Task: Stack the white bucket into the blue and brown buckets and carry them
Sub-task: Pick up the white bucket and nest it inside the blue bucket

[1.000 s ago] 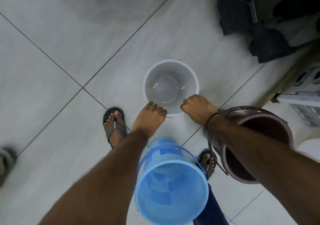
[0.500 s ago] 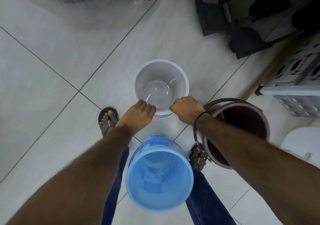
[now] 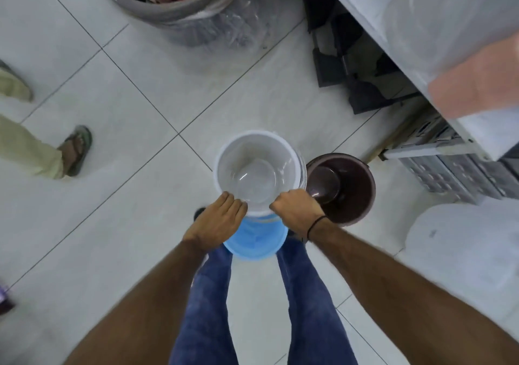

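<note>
The white bucket (image 3: 257, 168) hangs in the air in the middle of the view, mouth up. My left hand (image 3: 222, 220) grips its near rim on the left, and my right hand (image 3: 296, 210) grips the near rim on the right. Below it, between my legs, stands the blue bucket (image 3: 255, 239), partly hidden by the white one and my hands. The brown bucket (image 3: 344, 185) stands on the floor just to the right, touching or nearly touching the white bucket's side.
A grey tub (image 3: 179, 2) wrapped in clear plastic stands at the far middle. A white shelf (image 3: 393, 41) with wrapped goods runs along the right, dark items beneath it. Another person's sandalled foot (image 3: 75, 151) is at the left. A white lid-like object (image 3: 460, 246) lies at the right.
Both hands have lifted the white bucket off the floor and brought it towards me, over the blue bucket. My head has risen, so more of the room shows.
</note>
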Motion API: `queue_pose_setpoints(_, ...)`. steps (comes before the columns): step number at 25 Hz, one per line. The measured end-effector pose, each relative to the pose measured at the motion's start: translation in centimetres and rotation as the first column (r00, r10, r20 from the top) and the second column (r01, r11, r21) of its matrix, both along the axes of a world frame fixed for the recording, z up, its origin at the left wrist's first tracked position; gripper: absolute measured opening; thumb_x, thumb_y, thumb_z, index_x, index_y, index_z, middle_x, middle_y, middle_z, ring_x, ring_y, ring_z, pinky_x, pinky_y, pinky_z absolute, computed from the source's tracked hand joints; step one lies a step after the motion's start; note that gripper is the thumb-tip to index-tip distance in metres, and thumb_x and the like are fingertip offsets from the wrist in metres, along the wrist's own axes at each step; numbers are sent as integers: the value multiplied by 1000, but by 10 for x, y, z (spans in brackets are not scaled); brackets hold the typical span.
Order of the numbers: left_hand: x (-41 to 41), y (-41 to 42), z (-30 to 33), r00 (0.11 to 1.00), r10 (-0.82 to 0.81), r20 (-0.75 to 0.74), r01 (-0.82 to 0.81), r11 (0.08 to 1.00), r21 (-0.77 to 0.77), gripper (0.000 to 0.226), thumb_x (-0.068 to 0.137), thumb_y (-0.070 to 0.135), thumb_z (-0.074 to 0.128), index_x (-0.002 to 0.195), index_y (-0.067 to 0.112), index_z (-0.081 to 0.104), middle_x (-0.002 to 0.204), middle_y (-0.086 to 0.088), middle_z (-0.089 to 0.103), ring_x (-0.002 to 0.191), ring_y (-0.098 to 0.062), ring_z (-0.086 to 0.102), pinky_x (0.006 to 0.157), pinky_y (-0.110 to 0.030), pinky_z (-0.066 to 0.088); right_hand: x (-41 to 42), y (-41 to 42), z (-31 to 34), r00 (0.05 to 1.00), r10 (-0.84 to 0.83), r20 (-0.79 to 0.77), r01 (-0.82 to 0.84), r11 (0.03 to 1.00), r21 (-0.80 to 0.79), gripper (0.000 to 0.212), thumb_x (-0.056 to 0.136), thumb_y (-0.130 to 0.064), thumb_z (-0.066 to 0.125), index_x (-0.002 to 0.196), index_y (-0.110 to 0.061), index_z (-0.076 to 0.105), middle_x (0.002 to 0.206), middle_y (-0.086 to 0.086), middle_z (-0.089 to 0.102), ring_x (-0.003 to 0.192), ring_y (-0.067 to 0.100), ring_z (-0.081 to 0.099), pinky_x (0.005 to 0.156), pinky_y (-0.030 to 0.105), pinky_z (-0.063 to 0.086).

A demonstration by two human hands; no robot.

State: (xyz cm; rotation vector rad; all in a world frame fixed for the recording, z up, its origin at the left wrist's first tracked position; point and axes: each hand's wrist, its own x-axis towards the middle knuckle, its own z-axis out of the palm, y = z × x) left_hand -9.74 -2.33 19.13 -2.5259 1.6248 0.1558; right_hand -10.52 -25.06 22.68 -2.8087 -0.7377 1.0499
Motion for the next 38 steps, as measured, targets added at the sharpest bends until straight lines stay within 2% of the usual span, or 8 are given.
queue_pose_setpoints(17,-162,72,-211,880,268,-393,-163,946,279,25,79,14,76,102,13,68,99,-7,71,97,-25,65,93,-40,51,-164,103,-220,925,-254,-284,202,959,-201,26,90,-2,54,112,-11,65,113,11,68,103,33,65,85,41,55)
queue_pose_setpoints(20,-145,77,-215,572,579,-582,-595,780,191,30,82,4,62,112,9,63,110,-11,65,103,-32,59,89,-46,52,-160,95,-225,736,-659,-153,653,752,-96,26,91,-15,58,116,-11,67,111,11,71,101,32,66,87,43,55)
queue_pose_setpoints(22,-128,83,-213,159,795,-586,-901,360,243,20,81,12,64,101,11,61,103,-9,61,103,-32,55,85,-46,51,-152,84,-227,407,-914,-3,913,407,31,30,85,-23,70,110,-8,66,104,13,71,94,32,65,81,43,56)
queue_pose_setpoints(24,-109,87,-218,-476,641,-602,-832,-108,544,20,85,21,68,100,10,63,101,-9,63,108,-33,57,93,-47,50,-144,70,-238,73,-995,69,996,76,39,48,73,-33,81,106,-7,58,104,13,66,93,32,62,81,46,56)
queue_pose_setpoints(26,-105,92,-228,-854,253,-454,-503,-182,845,38,92,26,65,123,4,61,99,-9,67,97,-28,63,105,-47,43,-139,52,-258,-118,-993,-24,992,-117,-50,55,68,-36,86,103,-5,57,108,14,65,95,33,63,81,45,57)
queue_pose_setpoints(31,-110,98,-244,-908,16,-418,-414,-164,895,37,96,22,64,129,7,60,110,-9,69,101,-24,64,107,-40,45,-141,32,-289,-221,-922,-319,974,-194,-112,30,77,-18,84,102,-8,69,101,13,74,86,30,71,78,42,61)
queue_pose_setpoints(35,-89,100,-221,-874,-47,-483,-472,-153,868,27,95,23,66,121,14,65,110,-8,70,93,-20,69,81,-34,61,-131,28,-278,-261,-900,-348,965,-238,-109,28,72,-19,88,96,-16,72,99,7,75,75,20,69,71,28,57)
queue_pose_setpoints(38,-57,99,-180,-824,22,-567,-561,-184,807,38,91,28,71,125,15,63,114,-8,67,101,-23,64,99,-41,53,-108,19,-245,-329,-827,-456,943,-310,-118,24,71,-17,90,85,-17,71,97,10,76,75,21,73,71,35,63)
